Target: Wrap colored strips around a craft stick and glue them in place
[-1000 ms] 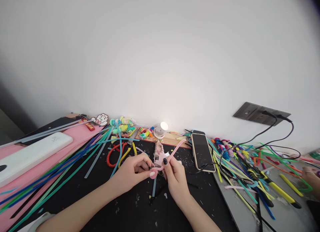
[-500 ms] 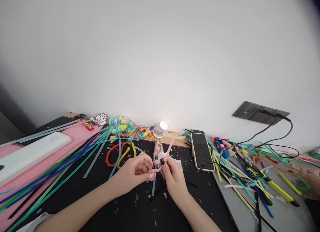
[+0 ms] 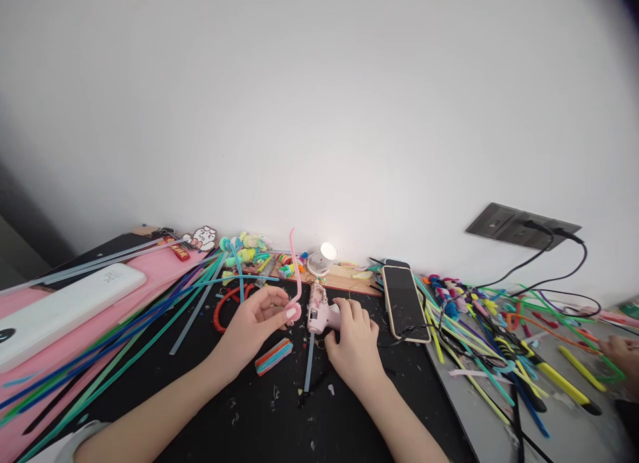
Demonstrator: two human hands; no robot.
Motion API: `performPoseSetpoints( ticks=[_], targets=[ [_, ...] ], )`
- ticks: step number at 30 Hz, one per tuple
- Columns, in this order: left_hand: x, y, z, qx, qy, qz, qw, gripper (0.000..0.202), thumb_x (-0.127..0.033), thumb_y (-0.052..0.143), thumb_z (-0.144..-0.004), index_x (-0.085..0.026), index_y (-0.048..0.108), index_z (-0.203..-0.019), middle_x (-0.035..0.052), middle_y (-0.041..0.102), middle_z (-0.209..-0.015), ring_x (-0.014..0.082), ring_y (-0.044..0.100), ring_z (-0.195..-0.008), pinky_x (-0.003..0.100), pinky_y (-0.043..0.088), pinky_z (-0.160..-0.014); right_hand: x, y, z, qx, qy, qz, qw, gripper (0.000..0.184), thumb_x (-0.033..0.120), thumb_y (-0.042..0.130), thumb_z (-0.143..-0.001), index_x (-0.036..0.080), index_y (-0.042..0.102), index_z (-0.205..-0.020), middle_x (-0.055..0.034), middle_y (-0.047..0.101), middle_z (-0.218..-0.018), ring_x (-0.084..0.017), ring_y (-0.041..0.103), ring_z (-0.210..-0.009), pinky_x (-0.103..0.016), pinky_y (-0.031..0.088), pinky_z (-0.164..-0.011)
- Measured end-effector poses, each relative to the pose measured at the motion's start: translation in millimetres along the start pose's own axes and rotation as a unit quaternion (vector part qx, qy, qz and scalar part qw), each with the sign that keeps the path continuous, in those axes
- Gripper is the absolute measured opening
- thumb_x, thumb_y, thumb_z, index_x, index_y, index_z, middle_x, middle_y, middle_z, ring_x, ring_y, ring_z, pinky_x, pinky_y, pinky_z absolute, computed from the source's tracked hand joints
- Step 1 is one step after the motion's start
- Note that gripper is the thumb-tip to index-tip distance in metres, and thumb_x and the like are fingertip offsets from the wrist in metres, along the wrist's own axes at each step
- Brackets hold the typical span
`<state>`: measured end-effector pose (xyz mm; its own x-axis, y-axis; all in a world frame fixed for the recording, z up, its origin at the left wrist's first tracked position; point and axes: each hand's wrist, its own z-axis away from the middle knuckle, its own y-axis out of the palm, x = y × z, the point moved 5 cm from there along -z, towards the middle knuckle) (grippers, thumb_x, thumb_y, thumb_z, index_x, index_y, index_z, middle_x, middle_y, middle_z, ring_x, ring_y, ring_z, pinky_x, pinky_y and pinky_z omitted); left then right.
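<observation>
My left hand (image 3: 254,320) pinches a small pink coil (image 3: 293,311) between thumb and fingers; the coil's loose pink strip (image 3: 295,263) sticks up toward the wall. My right hand (image 3: 353,335) lies on the pink glue gun (image 3: 319,313), its fingers wrapped over the gun's handle. A clear glue stick (image 3: 309,363) juts from the gun's back end toward me. A short piece striped pink, blue and orange (image 3: 273,356) rests on the black mat (image 3: 279,410) below my left hand.
Long coloured strips (image 3: 150,316) fan across the left, over a pink mat with a white case (image 3: 60,307). Red and yellow pliers (image 3: 229,300), a phone (image 3: 403,302) and a strip pile (image 3: 499,330) lie around. Another person's hand (image 3: 618,353) is at the far right.
My hands parted. The left hand carried the pink coil left, its strip swinging upright. The right hand let go of the strip and came down on the glue gun. The striped piece now shows.
</observation>
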<state>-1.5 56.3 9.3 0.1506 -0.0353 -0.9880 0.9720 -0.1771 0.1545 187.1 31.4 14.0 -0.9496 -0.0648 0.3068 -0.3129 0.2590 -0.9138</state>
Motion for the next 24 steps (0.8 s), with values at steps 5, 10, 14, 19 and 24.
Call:
performPoseSetpoints(
  ticks=[5,10,14,19,24],
  targets=[
    [-2,-2.2,0,-0.020,0.014,-0.020,0.999,0.029,-0.040,0.073,-0.076,-0.020,0.057,-0.088,0.0009,0.066,-0.083,0.0178,0.063,-0.077,0.030,0.051,-0.069,-3,4,-2,0.026,0.001,0.044,0.999,0.044,0.014,0.054,-0.073,0.018,0.059,-0.116,-0.0124,0.064,-0.105,-0.032,0.055,-0.099,-0.041,0.033,-0.083],
    [-4,-4.1,1,-0.029,0.014,-0.015,0.999,0.029,-0.042,0.072,-0.078,-0.020,0.058,-0.088,-0.0006,0.063,-0.083,0.0150,0.059,-0.075,0.027,0.049,-0.068,-5,2,-4,0.019,-0.002,0.027,0.999,0.039,0.012,0.055,-0.072,0.019,0.062,-0.110,-0.0098,0.066,-0.099,-0.030,0.058,-0.096,-0.038,0.034,-0.082],
    [-6,-6.5,1,-0.034,0.014,-0.020,0.999,0.028,-0.043,0.071,-0.080,-0.020,0.058,-0.091,-0.0004,0.064,-0.084,0.0150,0.060,-0.075,0.028,0.049,-0.072,-6,-3,-5,0.012,0.005,-0.071,0.997,0.032,0.017,0.055,-0.077,0.019,0.061,-0.109,-0.0089,0.067,-0.103,-0.027,0.063,-0.091,-0.033,0.039,-0.077],
    [-7,-10.4,0,-0.054,0.022,-0.040,0.997,0.031,-0.043,0.069,-0.080,-0.021,0.056,-0.097,0.0018,0.066,-0.091,0.0189,0.065,-0.084,0.030,0.050,-0.075,-6,-5,-7,-0.006,-0.002,-0.236,0.972,0.019,0.026,0.055,-0.083,0.020,0.064,-0.099,-0.0048,0.069,-0.088,-0.022,0.064,-0.077,-0.030,0.045,-0.070],
    [-8,-10.7,-1,-0.071,0.024,-0.041,0.996,0.033,-0.044,0.069,-0.079,-0.021,0.053,-0.096,0.0026,0.067,-0.089,0.0206,0.068,-0.084,0.032,0.052,-0.076,-5,-2,-6,-0.016,-0.005,-0.366,0.930,0.022,0.034,0.057,-0.084,0.019,0.069,-0.095,-0.0052,0.071,-0.082,-0.023,0.065,-0.075,-0.031,0.050,-0.067]
  ],
)
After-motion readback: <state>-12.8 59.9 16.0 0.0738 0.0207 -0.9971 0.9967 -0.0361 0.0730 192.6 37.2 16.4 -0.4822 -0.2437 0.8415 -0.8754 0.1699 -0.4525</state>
